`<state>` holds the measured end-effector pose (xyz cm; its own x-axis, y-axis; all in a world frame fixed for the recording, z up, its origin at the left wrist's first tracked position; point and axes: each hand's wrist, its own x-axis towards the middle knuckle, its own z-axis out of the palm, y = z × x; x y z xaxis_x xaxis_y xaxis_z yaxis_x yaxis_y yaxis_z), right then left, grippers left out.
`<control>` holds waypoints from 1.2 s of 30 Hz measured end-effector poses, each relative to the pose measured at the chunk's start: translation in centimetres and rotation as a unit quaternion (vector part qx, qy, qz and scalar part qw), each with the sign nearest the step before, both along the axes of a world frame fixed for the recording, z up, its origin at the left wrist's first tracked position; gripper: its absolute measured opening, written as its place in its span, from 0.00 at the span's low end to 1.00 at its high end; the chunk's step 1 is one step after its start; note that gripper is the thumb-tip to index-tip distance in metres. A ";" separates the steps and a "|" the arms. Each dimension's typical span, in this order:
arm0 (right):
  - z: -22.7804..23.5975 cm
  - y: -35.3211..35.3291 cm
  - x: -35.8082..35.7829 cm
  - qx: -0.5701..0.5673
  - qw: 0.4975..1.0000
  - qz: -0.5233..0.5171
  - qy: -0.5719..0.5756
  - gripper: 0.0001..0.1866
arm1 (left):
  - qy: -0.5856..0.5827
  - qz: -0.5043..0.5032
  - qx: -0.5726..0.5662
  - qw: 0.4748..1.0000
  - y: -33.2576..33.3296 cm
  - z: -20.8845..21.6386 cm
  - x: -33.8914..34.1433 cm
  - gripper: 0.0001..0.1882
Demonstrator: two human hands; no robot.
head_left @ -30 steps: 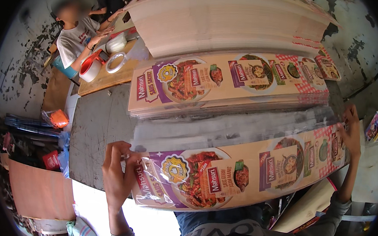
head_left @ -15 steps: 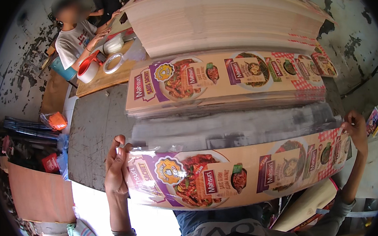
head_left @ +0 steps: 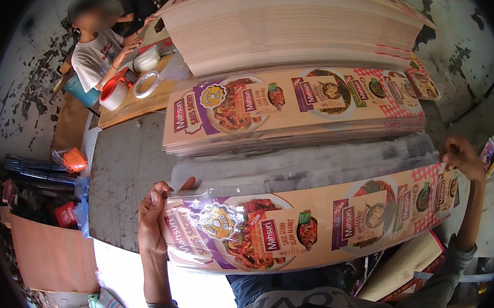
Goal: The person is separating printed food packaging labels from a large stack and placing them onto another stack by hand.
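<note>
A long printed food poster [head_left: 310, 233] in a clear plastic sleeve stretches across in front of my body, tilted, with glare near its left end. My left hand [head_left: 153, 219] is closed on its left edge, fingers curled at the upper left corner. At the other end my right hand [head_left: 465, 159] pinches the upper right corner. Just beyond lies a pile of clear plastic sleeves [head_left: 309, 161]. Farther back is a stack of sleeved posters [head_left: 285, 105] with the same kind of print.
A tall stack of unsleeved sheets [head_left: 300, 43] rises at the back. On a wooden board [head_left: 127, 111] at the left are a red tape dispenser [head_left: 114, 90] and a tape roll [head_left: 147, 84]. Another person [head_left: 94, 52] works there. The grey tabletop [head_left: 122, 174] ends at my left.
The poster has shifted slightly left, and its glare has moved. My right hand has turned a little at its corner; a finger or thumb of my left hand now shows above the top edge.
</note>
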<state>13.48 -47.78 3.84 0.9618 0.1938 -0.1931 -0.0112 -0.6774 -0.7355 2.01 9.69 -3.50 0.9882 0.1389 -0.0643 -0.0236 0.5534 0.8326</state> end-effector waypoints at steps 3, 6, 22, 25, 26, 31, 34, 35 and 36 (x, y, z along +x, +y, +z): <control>-0.2 0.0 0.4 0.105 0.992 0.027 0.070 0.26 | 0.007 0.017 0.042 0.999 0.0 -0.1 0.0 0.07; -0.6 -0.8 -0.5 0.260 0.963 0.021 0.071 0.34 | 0.022 0.043 0.066 0.997 0.1 -0.3 -0.2 0.07; -6.0 -6.1 -8.7 0.444 0.895 -0.027 0.031 0.38 | 0.039 0.060 0.059 0.996 -0.7 0.4 -0.2 0.09; -4.0 -5.6 -9.4 0.443 0.895 -0.037 -0.028 0.38 | 0.042 0.059 0.057 0.996 -1.1 0.8 -0.2 0.10; -3.2 -5.4 -9.8 0.445 0.893 -0.040 -0.052 0.37 | 0.041 0.056 0.058 0.996 -1.2 0.9 -0.2 0.10; 2.2 -2.6 -7.2 0.427 0.886 -0.058 -0.171 0.36 | -0.002 -0.002 -0.015 1.000 0.8 0.5 0.7 0.13; 1.7 -1.3 -1.2 0.371 0.909 -0.093 -0.168 0.35 | -0.008 0.063 0.060 0.996 2.8 2.5 3.2 0.14; 0.9 -1.5 1.0 0.310 0.932 -0.103 -0.158 0.34 | 0.001 0.085 0.079 0.993 2.6 3.9 4.8 0.16; 1.2 -1.3 2.7 0.239 0.953 -0.111 -0.152 0.33 | 0.007 0.104 0.090 0.990 2.6 5.2 7.0 0.17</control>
<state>16.14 -49.11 5.04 0.9868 -0.0241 0.1599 0.1476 -0.2695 -0.9516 9.01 12.27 1.68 0.9360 0.3504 -0.0331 -0.1100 0.3808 0.9181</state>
